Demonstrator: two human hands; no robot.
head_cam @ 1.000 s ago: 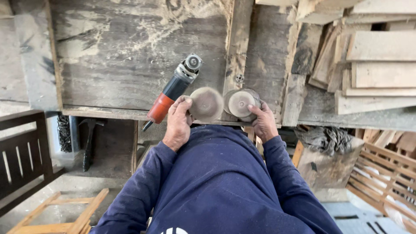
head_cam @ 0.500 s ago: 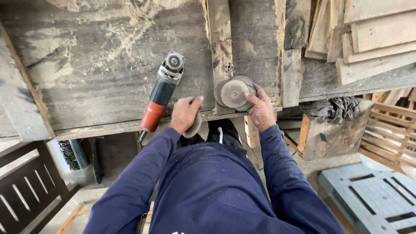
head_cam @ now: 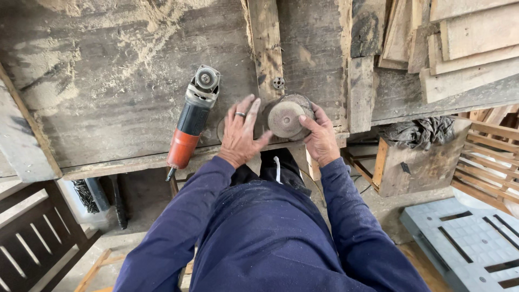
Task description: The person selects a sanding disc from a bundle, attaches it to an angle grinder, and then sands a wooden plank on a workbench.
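Near the bench edge, just right of the angle grinder (head_cam: 193, 116): our right hand (head_cam: 320, 138) pinches a round sanding disc (head_cam: 286, 118) by its rim. Our left hand (head_cam: 240, 135), fingers spread flat, covers a second disc (head_cam: 221, 128) beside it; the held disc lies right of those fingers.

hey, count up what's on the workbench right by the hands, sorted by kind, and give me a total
Angle grinders: 1, orange and grey, beside the left hand
Sanding discs: 2, one in the right hand, one mostly hidden under the left hand
Rings: 1
Total: 4
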